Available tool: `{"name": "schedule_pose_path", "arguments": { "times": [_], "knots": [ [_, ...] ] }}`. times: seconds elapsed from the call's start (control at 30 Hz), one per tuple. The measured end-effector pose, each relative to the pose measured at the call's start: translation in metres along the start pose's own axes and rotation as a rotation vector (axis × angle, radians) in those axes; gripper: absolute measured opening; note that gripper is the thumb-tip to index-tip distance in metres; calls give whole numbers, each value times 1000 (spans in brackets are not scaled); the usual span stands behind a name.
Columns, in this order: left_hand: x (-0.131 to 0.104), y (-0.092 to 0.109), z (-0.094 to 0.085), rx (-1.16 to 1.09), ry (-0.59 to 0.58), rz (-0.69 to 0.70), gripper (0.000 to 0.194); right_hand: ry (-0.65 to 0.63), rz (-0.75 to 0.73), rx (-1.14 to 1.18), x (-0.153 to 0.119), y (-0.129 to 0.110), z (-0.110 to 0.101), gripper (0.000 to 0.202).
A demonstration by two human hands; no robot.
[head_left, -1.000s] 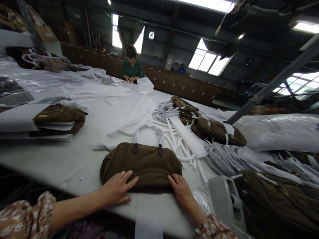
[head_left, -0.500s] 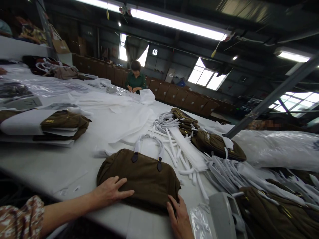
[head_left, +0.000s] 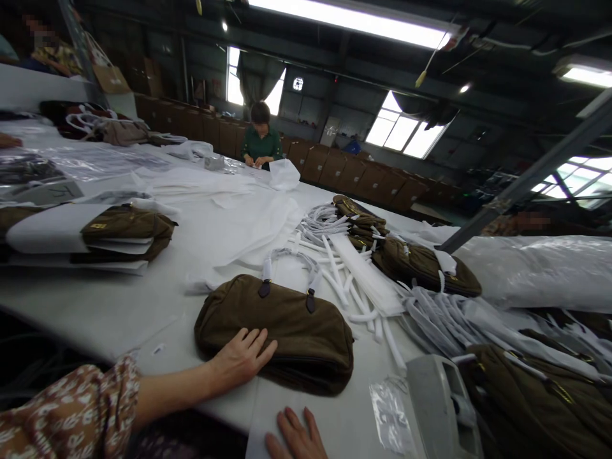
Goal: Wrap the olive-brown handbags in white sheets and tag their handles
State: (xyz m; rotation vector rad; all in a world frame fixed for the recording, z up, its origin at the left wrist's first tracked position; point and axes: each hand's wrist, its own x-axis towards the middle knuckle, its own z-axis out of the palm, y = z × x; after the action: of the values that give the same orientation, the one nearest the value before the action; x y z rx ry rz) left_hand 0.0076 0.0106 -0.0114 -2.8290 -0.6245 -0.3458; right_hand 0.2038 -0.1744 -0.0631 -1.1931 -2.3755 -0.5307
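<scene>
Nearest, at the bottom edge of the view, the right hand (head_left: pixel 297 441) lies with its fingers extended and unclenched, grasping nothing; its heel is out of sight. It rests on what looks like a thin white sheet (head_left: pixel 265 411) near the front of a pale worktable (head_left: pixel 86 306). Pressed off-centre, so light a sheet could skid or crease.

Just beyond, the left hand (head_left: pixel 241 358) lies across the near face of a brown handbag (head_left: pixel 282 322), fingers relaxed and slightly spread, resting rather than gripping. The handbag is on the table, near the front edge. Since only this one hand touches it, a tug toward the body might swing it round or slide it toward that edge. Its handles (head_left: pixel 291 252) point away, close to loose white tubes (head_left: pixel 354 287), so they could snag there if the bag were turned.

The handbag itself is olive-brown, wide and low, with rounded ends. Its near lower side sags into a dark fold toward the right, suggesting a soft body that would dent easily. The face above looks smooth. Farther up, two dark pointed tabs (head_left: pixel 264 289) with gold-coloured fittings anchor the handles, which are wrapped in whitish, translucent film.
</scene>
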Motion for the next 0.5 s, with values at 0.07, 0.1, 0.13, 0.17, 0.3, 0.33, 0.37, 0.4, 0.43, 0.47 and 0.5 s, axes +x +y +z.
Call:
{"name": "schedule_pose_path", "arguments": {
  "times": [0.07, 0.1, 0.13, 0.17, 0.3, 0.33, 0.37, 0.4, 0.43, 0.47, 0.5],
  "knots": [
    [3, -9, -12, -10, -24, 37, 50, -11, 83, 15, -2, -9, 9, 29],
    [3, -13, -17, -12, -35, 47, 52, 7, 118, 13, -2, -15, 13, 30],
    [2, -17, -21, -9, -43, 52, 53, 36, 143, 9, -1, -21, 17, 29],
    [1, -20, -23, -2, -48, 57, 53, 63, 155, 4, 0, -27, 20, 28],
    [-18, -23, -16, 1, -33, 60, 55, 78, 111, -26, 7, -50, 29, 27],
    [-23, -22, -12, -8, -27, 54, 57, 76, 110, -35, 9, -53, 30, 28],
    [-28, -21, -8, -19, -24, 46, 59, 90, 122, -44, 11, -55, 29, 29],
    [-31, -21, -6, -31, -25, 38, 60, 117, 138, -44, 13, -54, 27, 28],
    [-33, -21, -4, -43, -32, 32, 62, 138, 147, -28, 15, -51, 23, 28],
    [-34, -22, -3, -55, -42, 31, 63, 141, 140, 7, 18, -46, 16, 29],
    [-34, -24, -3, -66, -54, 35, 64, 138, 128, 53, 20, -38, 8, 30]
  ]
}}
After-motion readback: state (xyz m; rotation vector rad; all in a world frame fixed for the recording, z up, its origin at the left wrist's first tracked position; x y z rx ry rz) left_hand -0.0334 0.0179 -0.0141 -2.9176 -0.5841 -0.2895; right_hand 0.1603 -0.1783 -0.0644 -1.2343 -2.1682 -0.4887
